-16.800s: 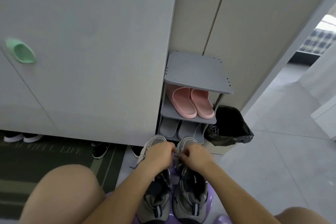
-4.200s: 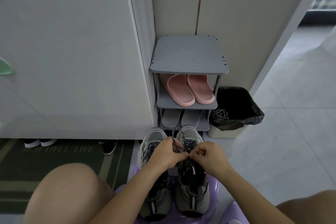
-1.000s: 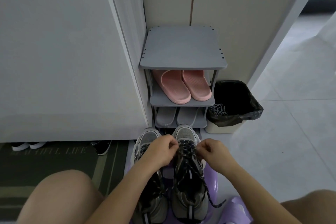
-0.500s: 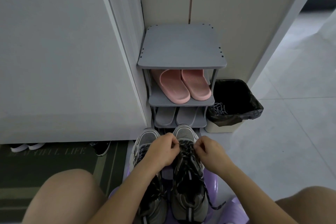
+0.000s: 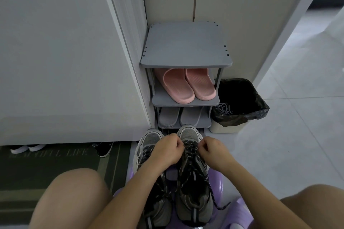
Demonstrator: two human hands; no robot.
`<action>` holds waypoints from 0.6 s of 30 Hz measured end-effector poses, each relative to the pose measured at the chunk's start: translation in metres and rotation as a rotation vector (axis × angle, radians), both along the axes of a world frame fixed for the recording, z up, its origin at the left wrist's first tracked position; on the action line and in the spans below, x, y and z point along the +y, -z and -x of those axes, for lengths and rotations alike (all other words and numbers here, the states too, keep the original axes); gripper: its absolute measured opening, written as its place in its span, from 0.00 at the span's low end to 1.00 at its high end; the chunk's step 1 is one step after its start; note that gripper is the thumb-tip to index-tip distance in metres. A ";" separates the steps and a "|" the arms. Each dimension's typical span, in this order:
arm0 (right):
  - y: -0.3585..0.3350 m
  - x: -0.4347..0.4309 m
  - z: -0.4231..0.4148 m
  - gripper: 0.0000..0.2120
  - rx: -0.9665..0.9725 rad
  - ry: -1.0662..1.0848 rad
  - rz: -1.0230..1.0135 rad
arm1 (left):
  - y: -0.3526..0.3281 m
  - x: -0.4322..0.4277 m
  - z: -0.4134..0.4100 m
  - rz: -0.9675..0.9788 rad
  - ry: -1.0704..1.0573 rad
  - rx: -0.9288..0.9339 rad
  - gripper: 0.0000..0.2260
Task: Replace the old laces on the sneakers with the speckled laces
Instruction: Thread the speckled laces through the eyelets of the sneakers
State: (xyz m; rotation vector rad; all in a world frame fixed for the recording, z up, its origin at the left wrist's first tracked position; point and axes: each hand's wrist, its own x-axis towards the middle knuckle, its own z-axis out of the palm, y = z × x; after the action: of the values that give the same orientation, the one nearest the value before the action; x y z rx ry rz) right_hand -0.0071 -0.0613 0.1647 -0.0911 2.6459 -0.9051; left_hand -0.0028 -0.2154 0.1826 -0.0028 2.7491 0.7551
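Note:
Two grey sneakers stand side by side on a purple stool (image 5: 216,182), toes pointing away from me. The right sneaker (image 5: 192,189) carries a dark speckled lace (image 5: 189,151) through its eyelets, with loose ends trailing off to the right. My left hand (image 5: 166,151) and my right hand (image 5: 212,149) sit over its front eyelets, each pinching the lace from its own side. The left sneaker (image 5: 149,140) also shows dark speckled lacing, partly hidden under my left forearm.
A grey shoe rack (image 5: 186,48) stands just beyond the toes, holding pink slippers (image 5: 184,85) and grey slippers. A black-lined bin (image 5: 240,102) beside it holds a pale lace (image 5: 223,108). A dark mat (image 5: 46,163) lies at left, tiled floor at right. My knees flank the stool.
Both hands have stayed on the right sneaker's front eyelets; they moved slightly apart, pulling the lace. The camera drifted a little.

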 end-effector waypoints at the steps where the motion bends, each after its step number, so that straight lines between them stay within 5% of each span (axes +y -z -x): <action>1: 0.000 0.000 0.000 0.05 0.001 0.011 0.010 | -0.001 0.000 0.000 -0.009 -0.011 -0.014 0.09; 10: -0.023 0.017 -0.011 0.13 -0.029 0.001 0.084 | -0.019 -0.015 -0.013 -0.121 0.049 -0.109 0.04; 18: -0.021 0.010 -0.030 0.11 0.000 -0.056 0.091 | -0.017 -0.009 -0.026 -0.119 0.104 -0.063 0.03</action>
State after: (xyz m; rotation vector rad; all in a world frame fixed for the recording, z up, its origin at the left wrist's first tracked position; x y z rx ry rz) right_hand 0.0230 -0.0518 0.1856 -0.1863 2.5883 -1.0066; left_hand 0.0228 -0.2241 0.1996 0.1382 2.6182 0.8725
